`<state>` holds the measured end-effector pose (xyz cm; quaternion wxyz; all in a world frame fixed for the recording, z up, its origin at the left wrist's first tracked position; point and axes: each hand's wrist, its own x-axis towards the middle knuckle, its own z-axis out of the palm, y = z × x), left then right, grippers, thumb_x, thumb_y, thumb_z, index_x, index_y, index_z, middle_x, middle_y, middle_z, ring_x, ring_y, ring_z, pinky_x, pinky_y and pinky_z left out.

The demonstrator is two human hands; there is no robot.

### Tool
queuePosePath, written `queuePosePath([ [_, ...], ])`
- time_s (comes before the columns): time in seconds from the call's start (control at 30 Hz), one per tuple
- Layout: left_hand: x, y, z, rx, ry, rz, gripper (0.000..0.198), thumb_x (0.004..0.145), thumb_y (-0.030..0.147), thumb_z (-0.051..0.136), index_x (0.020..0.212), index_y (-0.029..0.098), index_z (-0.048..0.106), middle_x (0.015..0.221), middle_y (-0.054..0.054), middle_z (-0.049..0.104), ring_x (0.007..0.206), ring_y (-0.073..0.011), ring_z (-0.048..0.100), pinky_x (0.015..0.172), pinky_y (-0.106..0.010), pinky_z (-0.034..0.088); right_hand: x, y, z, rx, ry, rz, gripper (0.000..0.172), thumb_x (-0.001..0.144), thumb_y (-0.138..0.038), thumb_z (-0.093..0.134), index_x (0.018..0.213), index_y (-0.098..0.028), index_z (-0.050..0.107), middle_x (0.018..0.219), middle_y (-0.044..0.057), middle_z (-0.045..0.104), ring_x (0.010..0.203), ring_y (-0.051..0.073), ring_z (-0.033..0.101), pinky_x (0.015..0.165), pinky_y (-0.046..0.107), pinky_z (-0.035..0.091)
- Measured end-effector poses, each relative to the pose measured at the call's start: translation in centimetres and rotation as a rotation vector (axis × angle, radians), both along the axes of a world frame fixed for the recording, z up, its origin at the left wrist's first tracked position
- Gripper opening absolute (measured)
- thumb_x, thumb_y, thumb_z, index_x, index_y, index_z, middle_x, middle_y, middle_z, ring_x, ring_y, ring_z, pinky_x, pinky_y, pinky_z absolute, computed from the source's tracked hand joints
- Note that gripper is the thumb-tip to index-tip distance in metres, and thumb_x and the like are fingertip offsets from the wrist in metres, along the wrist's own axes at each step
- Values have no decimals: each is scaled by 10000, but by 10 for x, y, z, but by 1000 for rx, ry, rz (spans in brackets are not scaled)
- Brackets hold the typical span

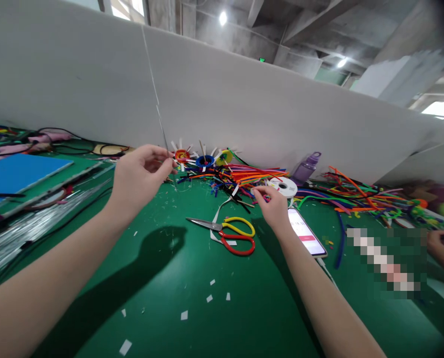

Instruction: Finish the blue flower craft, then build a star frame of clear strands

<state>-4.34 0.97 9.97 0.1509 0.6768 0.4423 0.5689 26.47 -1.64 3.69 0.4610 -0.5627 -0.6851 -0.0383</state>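
Observation:
My left hand [141, 179] is raised above the table, thumb and fingers pinching a thin silvery strand [161, 127] that rises steeply in front of the grey partition. My right hand [274, 206] is closed in a pinch at the edge of the heap of pipe cleaners. What lies between its fingertips, if anything, is too small to make out. Between my hands a pair of scissors [218, 226] with one yellow and one red handle lies on the green table. A narrow white strip [215, 219] runs beneath the scissors.
Colourful pipe cleaners [251, 175], a white spool [283, 187], small bright cups [205, 160] and a purple bottle [306, 168] line the partition. A phone [307, 233] lies beside my right wrist. Silvery strands [53, 214] lie left. Another person's hand [443, 248] shows at right.

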Motion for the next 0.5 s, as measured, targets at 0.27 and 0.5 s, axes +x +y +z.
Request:
queuePosePath([
  [0.27, -5, 14, -41, -118, -24, -58, 195, 809, 309, 590, 904, 140, 613, 798, -52, 675, 735, -181, 683, 725, -327, 541, 33, -15, -54, -81, -142, -65, 198, 871, -299, 512, 857, -182, 671, 853, 66, 697, 832, 211, 619, 780, 340, 459],
  [0.5, -4, 16, -71, -176, -65, -118, 203, 807, 338, 599, 890, 152, 612, 917, -70, 675, 752, -190, 684, 741, -339, 540, 41, -12, -63, -101, -228, -106, 179, 862, -295, 528, 831, -200, 676, 846, 55, 679, 822, 204, 598, 789, 346, 424],
])
